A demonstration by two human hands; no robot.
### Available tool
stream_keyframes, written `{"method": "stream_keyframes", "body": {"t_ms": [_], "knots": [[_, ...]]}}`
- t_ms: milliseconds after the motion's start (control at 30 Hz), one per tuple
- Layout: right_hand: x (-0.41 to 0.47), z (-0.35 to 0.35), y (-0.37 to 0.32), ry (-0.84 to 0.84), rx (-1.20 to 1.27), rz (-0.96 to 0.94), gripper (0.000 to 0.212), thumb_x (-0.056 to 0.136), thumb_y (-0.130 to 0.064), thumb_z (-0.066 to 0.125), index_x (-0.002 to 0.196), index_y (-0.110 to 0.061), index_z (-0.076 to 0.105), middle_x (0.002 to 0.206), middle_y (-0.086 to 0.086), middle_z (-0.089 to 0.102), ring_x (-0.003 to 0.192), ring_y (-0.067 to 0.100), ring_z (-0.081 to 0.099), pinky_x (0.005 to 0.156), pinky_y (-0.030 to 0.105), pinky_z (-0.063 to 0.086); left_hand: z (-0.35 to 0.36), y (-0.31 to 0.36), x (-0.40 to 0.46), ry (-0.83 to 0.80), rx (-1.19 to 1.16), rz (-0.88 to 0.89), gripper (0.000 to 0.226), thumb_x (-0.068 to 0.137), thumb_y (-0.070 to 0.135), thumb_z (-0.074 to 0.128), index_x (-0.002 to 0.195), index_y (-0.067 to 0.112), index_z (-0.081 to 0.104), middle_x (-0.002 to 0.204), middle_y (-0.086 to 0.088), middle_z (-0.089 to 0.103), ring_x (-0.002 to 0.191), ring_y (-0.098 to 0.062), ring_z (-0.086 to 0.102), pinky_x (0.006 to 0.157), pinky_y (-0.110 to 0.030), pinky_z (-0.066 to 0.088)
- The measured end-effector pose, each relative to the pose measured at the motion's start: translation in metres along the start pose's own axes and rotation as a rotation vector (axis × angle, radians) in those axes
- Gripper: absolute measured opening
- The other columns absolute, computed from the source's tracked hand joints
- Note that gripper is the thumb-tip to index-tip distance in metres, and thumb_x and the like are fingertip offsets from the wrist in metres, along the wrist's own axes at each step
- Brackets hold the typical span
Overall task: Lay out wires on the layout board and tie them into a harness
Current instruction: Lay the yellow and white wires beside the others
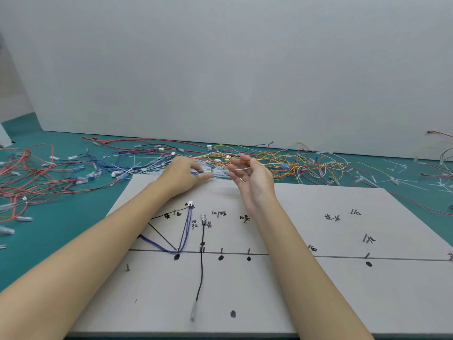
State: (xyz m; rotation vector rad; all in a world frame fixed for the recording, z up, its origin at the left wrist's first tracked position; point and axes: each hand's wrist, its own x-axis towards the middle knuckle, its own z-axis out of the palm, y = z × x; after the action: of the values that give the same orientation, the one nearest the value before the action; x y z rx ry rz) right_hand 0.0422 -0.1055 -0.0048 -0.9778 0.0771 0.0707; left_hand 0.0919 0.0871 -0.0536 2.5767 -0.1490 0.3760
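Head view of a harness layout station. A pale layout board (pixel 318 278) lay on a green tabletop (pixel 61 229), marked with black lines, dots and handwritten labels and studded with short upright pins. Two wires were already routed on it: a blue wire pair (pixel 187 227) ran from a white connector (pixel 190 204) near the far left of the board down to a pin on the long horizontal line and on toward the left, and a black wire (pixel 201 273) ran from a pale terminal near the board's middle straight toward the near edge, ending in a grey sleeve (pixel 193 314). Beyond the far edge of the board, a loose tangle of wires (pixel 282 160), red, black, blue, yellow, orange and white, spread across the tabletop, with scattered white cable ties (pixel 402 180) at the far right. The left hand (pixel 182 173) reached palm down over the board's far edge, its fingers pinching a thin pale wire (pixel 206 170) at the pile. The right hand (pixel 250 177), palm turned leftward and raised above the board, held a thin whitish wire (pixel 241 169) between curled fingers. The two hands were near each other, apart.
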Motion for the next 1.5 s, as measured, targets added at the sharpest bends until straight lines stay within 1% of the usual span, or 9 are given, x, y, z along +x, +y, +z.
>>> {"method": "stream_keyframes", "body": {"t_ms": [267,467,567,700,833,933,1133,1300,1500], "knots": [[-0.002,-0.003,-0.004,0.012,-0.046,0.021,0.024,0.103,-0.015,0.034,0.085,-0.015,0.049,0.089,0.007,0.070,0.052,0.017,0.049,0.052,0.025,0.039,0.002,-0.004,0.002,-0.095,0.014,-0.068,0.071,0.081,0.060,0.065,0.143,0.033,0.043,0.144,-0.003,0.050,0.137,-0.032,0.036,0.112,-0.048,0.032],[-0.003,-0.003,-0.003,0.022,-0.090,0.052,0.020,0.099,-0.012,0.035,0.081,-0.017,0.044,0.098,0.011,0.071,0.037,0.014,0.039,0.050,0.025,0.038,-0.002,0.007,-0.003,-0.060,-0.019,-0.016,0.090,0.086,0.049,0.065,0.147,0.057,0.000,0.148,-0.007,0.044,0.134,-0.039,0.036,0.109,-0.049,0.033],[-0.002,-0.004,-0.002,0.018,-0.084,0.058,0.019,0.097,-0.010,0.036,0.080,-0.016,0.043,0.099,0.011,0.073,0.034,0.016,0.032,0.050,0.026,0.041,-0.002,0.010,-0.006,-0.035,-0.003,-0.041,0.091,0.086,0.053,0.062,0.143,0.062,-0.008,0.113,-0.010,0.055,0.129,-0.040,0.036,0.107,-0.050,0.033],[-0.003,-0.004,-0.004,-0.011,-0.095,0.066,0.020,0.091,-0.009,0.038,0.073,-0.016,0.041,0.088,0.010,0.074,0.034,0.018,0.035,0.053,0.027,0.046,-0.001,0.012,-0.001,-0.044,0.079,-0.145,0.060,0.090,0.058,0.052,0.144,0.052,0.026,0.134,-0.006,0.053,0.139,-0.024,0.022,0.105,-0.046,0.025],[-0.004,-0.004,-0.005,-0.016,-0.147,0.092,0.022,0.090,-0.007,0.036,0.069,-0.014,0.039,0.076,0.011,0.072,0.039,0.018,0.044,0.049,0.026,0.049,-0.002,0.014,0.003,0.003,0.038,-0.148,0.029,0.097,0.044,0.051,0.092,0.026,0.072,0.091,0.000,0.062,0.126,-0.029,0.035,0.094,-0.040,0.032],[-0.004,-0.004,-0.002,-0.005,-0.230,0.124,0.024,0.093,-0.009,0.034,0.069,-0.014,0.038,0.072,0.010,0.071,0.039,0.018,0.048,0.050,0.027,0.049,-0.008,0.013,0.002,0.046,-0.139,-0.164,0.037,0.099,0.036,0.050,0.074,0.018,0.070,0.063,-0.006,0.054,0.099,-0.035,0.052,0.093,-0.042,0.040],[-0.001,-0.004,-0.001,0.031,-0.309,0.126,0.023,0.095,-0.013,0.033,0.072,-0.015,0.037,0.072,0.009,0.070,0.039,0.018,0.049,0.049,0.026,0.049,-0.005,0.013,0.003,0.040,-0.295,-0.300,0.032,0.096,0.020,0.047,0.086,0.011,0.076,0.092,-0.011,0.066,0.091,-0.014,0.043,0.075,-0.028,0.031],[-0.001,-0.002,-0.001,0.031,-0.383,0.133,0.022,0.096,-0.010,0.033,0.077,-0.012,0.043,0.077,0.009,0.067,0.050,0.023,0.057,0.050,0.028,0.051,-0.008,0.024,0.004,0.152,-0.337,-0.328,0.030,0.085,0.023,0.056,0.057,0.014,0.063,0.054,-0.002,0.047,0.069,-0.021,0.044,0.062,-0.031,0.034],[-0.002,-0.001,0.005,-0.030,-0.364,0.109,0.029,0.100,-0.009,0.034,0.077,-0.007,0.052,0.080,0.014,0.066,0.060,0.024,0.061,0.059,0.028,0.055,-0.010,0.022,0.003,0.186,-0.341,-0.264,0.039,0.089,0.031,0.058,0.064,0.001,0.058,0.061,-0.001,0.053,0.075,-0.025,0.049,0.086,-0.039,0.042]]}}
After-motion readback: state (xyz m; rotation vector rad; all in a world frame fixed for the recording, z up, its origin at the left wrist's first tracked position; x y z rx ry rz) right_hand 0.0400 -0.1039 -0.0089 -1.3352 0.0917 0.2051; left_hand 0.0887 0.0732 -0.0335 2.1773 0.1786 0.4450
